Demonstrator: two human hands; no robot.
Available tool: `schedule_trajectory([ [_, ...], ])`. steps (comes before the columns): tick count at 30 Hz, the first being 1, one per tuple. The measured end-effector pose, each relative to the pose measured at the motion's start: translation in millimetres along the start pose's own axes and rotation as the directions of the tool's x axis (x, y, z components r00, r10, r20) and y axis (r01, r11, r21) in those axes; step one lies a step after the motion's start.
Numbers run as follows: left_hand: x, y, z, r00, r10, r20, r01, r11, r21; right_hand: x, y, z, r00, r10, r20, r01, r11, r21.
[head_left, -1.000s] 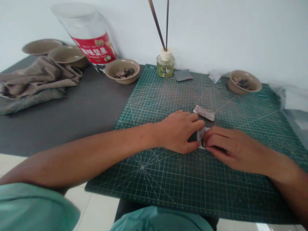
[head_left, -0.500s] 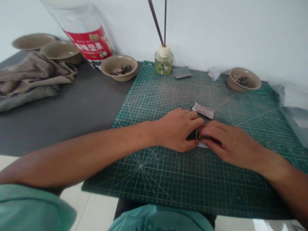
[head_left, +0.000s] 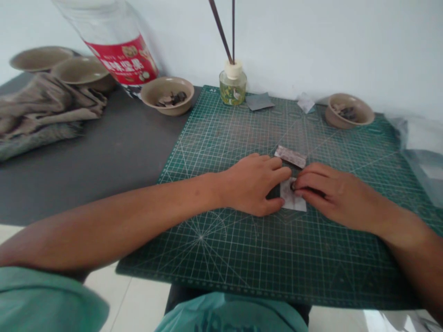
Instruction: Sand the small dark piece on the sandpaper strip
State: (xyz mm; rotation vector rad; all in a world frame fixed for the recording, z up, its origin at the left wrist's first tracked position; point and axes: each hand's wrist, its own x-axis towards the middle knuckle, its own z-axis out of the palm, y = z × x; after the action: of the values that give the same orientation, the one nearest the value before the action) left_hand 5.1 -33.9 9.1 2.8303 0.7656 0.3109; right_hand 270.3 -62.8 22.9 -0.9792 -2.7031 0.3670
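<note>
My left hand (head_left: pixel 258 184) rests on the mat with thumb and fingers apart. Its thumb and index fingertips press at the left side of a small pale, smudged sheet (head_left: pixel 294 204). Over the sheet's right part, the fingers of my right hand (head_left: pixel 328 193) are pinched on a small dark piece (head_left: pixel 293 186), mostly hidden by the fingertips. Just beyond the hands lies a narrow folded strip (head_left: pixel 290 156), greyish and stained. The sheet lies flat on a green cutting mat (head_left: pixel 235 249).
Bowls of small dark and tan pieces stand left (head_left: pixel 168 96) and right (head_left: pixel 349 110). A reed diffuser (head_left: pixel 233 85), grey square (head_left: pixel 259 102) and pale scrap (head_left: pixel 306 103) lie along the wall. At left are a large jar (head_left: pixel 121 60) and crumpled cloth (head_left: pixel 48 103); clear plastic (head_left: pixel 422 147) lies right.
My right hand has shifted slightly up and right across the sheet, uncovering more of it. My left hand stays in place. The view has moved a little.
</note>
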Motion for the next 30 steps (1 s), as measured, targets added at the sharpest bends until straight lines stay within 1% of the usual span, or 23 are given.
schedule_trajectory([
  [2,0,0,0.0,1.000,0.004,-0.005,-0.004,1.000,0.005,-1,3,-4,1.000,-0.012,0.028,0.011,0.999,0.030],
  [4,0,0,0.1,1.000,0.007,-0.010,-0.007,1.000,0.004,-2,1,-6,0.996,-0.056,0.071,0.051,0.996,0.073],
  [7,0,-1,0.5,1.000,0.011,-0.010,-0.011,1.000,-0.003,0,-5,-1,0.990,-0.115,0.087,0.106,0.990,0.095],
  [9,0,-1,0.9,1.000,0.012,-0.006,-0.012,1.000,-0.001,1,-6,3,0.994,-0.100,0.047,0.099,0.995,0.035],
  [11,0,-1,1.2,1.000,0.004,0.000,-0.004,1.000,0.006,2,-2,6,0.999,-0.048,-0.008,0.048,0.998,-0.048],
  [13,0,-1,1.1,1.000,-0.005,0.006,0.005,1.000,0.007,0,4,5,0.999,-0.007,-0.033,0.004,0.996,-0.084],
  [15,0,0,0.5,1.000,-0.004,0.012,0.004,1.000,0.003,-1,6,2,1.000,-0.009,-0.018,0.008,0.998,-0.068],
  [17,0,0,-0.2,1.000,0.001,0.017,-0.002,1.000,0.000,-2,4,1,0.999,-0.038,0.010,0.039,0.999,-0.033],
  [23,0,0,-1.2,0.999,-0.018,0.040,0.018,1.000,-0.006,1,-1,6,0.999,-0.044,0.028,0.043,0.999,0.029],
  [25,0,0,-1.7,0.999,-0.016,0.042,0.016,1.000,-0.018,0,-1,5,0.997,-0.075,0.007,0.075,0.997,0.015],
  [27,0,0,-2.5,0.999,-0.020,0.039,0.021,1.000,-0.022,-4,-7,-1,0.992,-0.124,-0.037,0.123,0.992,-0.037],
  [29,-1,0,-3.6,0.998,-0.026,0.056,0.027,0.999,-0.020,-12,-21,-10,0.979,-0.194,-0.058,0.188,0.978,-0.095],
  [30,-1,1,-4.1,0.997,-0.029,0.067,0.030,0.999,-0.016,-16,-32,-13,0.972,-0.232,-0.041,0.226,0.968,-0.109],
])
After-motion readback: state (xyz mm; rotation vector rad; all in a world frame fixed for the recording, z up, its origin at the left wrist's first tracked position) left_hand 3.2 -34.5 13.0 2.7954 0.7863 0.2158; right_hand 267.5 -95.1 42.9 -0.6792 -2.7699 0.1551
